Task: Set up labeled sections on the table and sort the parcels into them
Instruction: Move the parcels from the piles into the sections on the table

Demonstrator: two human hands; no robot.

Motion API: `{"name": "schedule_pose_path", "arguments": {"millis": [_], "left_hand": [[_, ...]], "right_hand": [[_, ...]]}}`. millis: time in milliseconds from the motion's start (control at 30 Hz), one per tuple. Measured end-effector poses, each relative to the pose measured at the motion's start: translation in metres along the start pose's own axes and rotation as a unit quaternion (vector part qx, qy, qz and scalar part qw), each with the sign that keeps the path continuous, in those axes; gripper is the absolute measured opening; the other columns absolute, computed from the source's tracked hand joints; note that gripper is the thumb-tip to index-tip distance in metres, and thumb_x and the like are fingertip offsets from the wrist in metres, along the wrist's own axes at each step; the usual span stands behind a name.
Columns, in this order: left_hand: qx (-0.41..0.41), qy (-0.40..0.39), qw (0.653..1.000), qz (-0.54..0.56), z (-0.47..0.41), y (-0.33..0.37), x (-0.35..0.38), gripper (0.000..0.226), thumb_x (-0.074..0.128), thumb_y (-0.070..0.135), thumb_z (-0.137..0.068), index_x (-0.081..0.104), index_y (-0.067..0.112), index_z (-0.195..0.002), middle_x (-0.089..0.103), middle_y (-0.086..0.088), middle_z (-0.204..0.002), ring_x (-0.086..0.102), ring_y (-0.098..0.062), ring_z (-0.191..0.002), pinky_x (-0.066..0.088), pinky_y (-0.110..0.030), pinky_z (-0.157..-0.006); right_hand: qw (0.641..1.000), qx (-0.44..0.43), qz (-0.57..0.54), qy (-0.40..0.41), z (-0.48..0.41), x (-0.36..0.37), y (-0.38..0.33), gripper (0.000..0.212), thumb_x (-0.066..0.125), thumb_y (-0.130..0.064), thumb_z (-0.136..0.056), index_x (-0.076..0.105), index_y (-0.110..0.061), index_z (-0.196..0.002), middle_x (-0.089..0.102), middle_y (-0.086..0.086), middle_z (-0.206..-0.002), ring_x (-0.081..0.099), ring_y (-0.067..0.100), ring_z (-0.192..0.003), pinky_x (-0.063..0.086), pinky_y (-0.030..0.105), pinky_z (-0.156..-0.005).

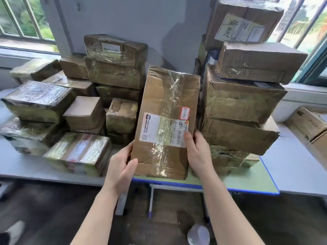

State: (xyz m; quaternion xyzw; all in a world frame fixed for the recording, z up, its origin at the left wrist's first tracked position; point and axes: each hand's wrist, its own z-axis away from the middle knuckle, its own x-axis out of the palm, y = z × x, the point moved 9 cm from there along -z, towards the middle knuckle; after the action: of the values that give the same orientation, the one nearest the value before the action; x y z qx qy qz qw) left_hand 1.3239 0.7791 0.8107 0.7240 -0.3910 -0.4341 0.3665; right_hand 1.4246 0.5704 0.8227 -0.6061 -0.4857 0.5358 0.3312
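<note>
I hold a long brown cardboard parcel (166,106) wrapped in clear tape, tilted up over the table's front edge, its white shipping label and a small red-bordered sticker facing me. My left hand (122,167) grips its lower left corner, thumb on the front face. My right hand (197,152) grips the lower right edge, thumb pressed on the label's barcode. Several other taped cardboard parcels lie piled on the table: a low heap at the left (53,110) and a tall stack at the right (242,103).
The table (251,183) has a green top with a blue edge; a white surface (297,165) adjoins it at the right, carrying an open carton (311,128). Windows flank a grey wall behind. Dark floor lies below, with a shoe at the bottom left.
</note>
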Motion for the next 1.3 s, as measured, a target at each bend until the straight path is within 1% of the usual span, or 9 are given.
{"name": "schedule_pose_path", "arguments": {"millis": [133,200,333,467,667,833,1000,1167,1300], "left_hand": [[-0.004,-0.009,1.0,0.022,0.012,0.008,-0.002,0.054,0.041,0.009,-0.076,0.058,0.015,-0.128,0.068,0.01,-0.113,0.062,-0.008,-0.107,0.051,-0.023,-0.085],[-0.013,0.0,0.999,0.033,0.014,0.002,-0.007,0.05,0.043,0.019,-0.082,0.056,0.012,-0.13,0.067,0.008,-0.117,0.061,-0.008,-0.11,0.049,-0.02,-0.086],[-0.056,0.049,0.997,0.017,0.009,-0.021,-0.025,0.054,0.037,0.049,-0.092,0.059,0.016,-0.128,0.066,0.008,-0.119,0.059,-0.005,-0.113,0.049,-0.033,-0.094],[-0.046,0.064,0.993,-0.09,0.002,-0.028,-0.032,0.042,0.042,0.042,-0.098,0.06,0.015,-0.126,0.061,0.004,-0.12,0.054,-0.003,-0.109,0.046,-0.024,-0.091],[-0.142,0.036,0.989,0.004,0.01,-0.057,-0.03,0.074,0.033,0.067,-0.088,0.042,0.019,-0.143,0.048,0.003,-0.142,0.042,-0.01,-0.131,0.032,-0.037,-0.112],[-0.19,0.05,0.978,0.071,0.017,-0.056,-0.031,0.067,0.037,0.077,-0.078,0.062,0.018,-0.1,0.067,-0.001,-0.094,0.061,-0.022,-0.098,0.046,-0.041,-0.088],[-0.19,0.048,0.978,0.066,0.025,-0.057,-0.031,0.081,0.04,0.083,-0.073,0.059,0.007,-0.093,0.065,-0.015,-0.093,0.061,-0.031,-0.092,0.046,-0.051,-0.086],[-0.174,0.075,0.982,0.009,0.028,-0.044,-0.031,0.075,0.042,0.079,-0.071,0.054,0.005,-0.077,0.062,-0.005,-0.072,0.055,-0.018,-0.068,0.042,-0.034,-0.063],[-0.139,0.06,0.985,-0.082,0.036,-0.026,-0.021,0.061,0.053,0.07,-0.076,0.045,0.01,-0.071,0.056,0.0,-0.063,0.051,-0.013,-0.061,0.035,-0.027,-0.053]], "right_hand": [[1.0,-0.015,-0.014,0.003,0.015,-0.001,-0.002,0.031,0.047,-0.032,-0.102,0.058,-0.014,-0.125,0.066,-0.02,-0.1,0.062,-0.01,-0.092,0.046,0.009,-0.072],[1.0,-0.022,-0.018,0.012,0.02,-0.002,-0.004,0.034,0.046,-0.032,-0.102,0.058,-0.012,-0.127,0.068,-0.018,-0.103,0.063,-0.006,-0.094,0.047,0.011,-0.074],[0.999,-0.023,-0.022,0.023,0.029,-0.001,-0.006,0.035,0.045,-0.031,-0.102,0.057,-0.011,-0.128,0.069,-0.013,-0.104,0.063,-0.003,-0.095,0.046,0.011,-0.075],[0.999,-0.029,-0.036,0.024,0.044,0.005,-0.013,0.03,0.043,-0.023,-0.104,0.06,-0.008,-0.124,0.069,-0.013,-0.101,0.062,-0.007,-0.092,0.044,0.009,-0.073],[0.995,-0.01,-0.09,0.047,0.064,0.008,-0.005,0.023,0.044,-0.022,-0.104,0.063,-0.017,-0.116,0.071,-0.007,-0.104,0.065,0.004,-0.098,0.048,0.019,-0.082],[0.99,0.055,-0.131,0.02,0.077,0.012,0.013,0.022,0.045,-0.03,-0.103,0.064,-0.026,-0.111,0.072,-0.004,-0.108,0.066,0.016,-0.105,0.051,0.036,-0.093],[0.993,0.066,-0.097,-0.007,0.083,0.007,0.013,0.02,0.044,-0.03,-0.103,0.061,-0.032,-0.112,0.071,-0.012,-0.109,0.064,0.009,-0.106,0.049,0.034,-0.096],[0.998,0.027,-0.017,0.058,0.087,-0.015,0.006,0.047,0.059,-0.026,-0.097,0.048,-0.02,-0.142,0.061,-0.006,-0.132,0.056,0.005,-0.121,0.048,0.037,-0.103],[0.995,0.012,-0.048,0.086,0.094,-0.026,-0.006,0.048,0.051,-0.047,-0.095,0.057,-0.02,-0.134,0.065,-0.009,-0.125,0.058,0.002,-0.118,0.05,0.038,-0.102]]}}
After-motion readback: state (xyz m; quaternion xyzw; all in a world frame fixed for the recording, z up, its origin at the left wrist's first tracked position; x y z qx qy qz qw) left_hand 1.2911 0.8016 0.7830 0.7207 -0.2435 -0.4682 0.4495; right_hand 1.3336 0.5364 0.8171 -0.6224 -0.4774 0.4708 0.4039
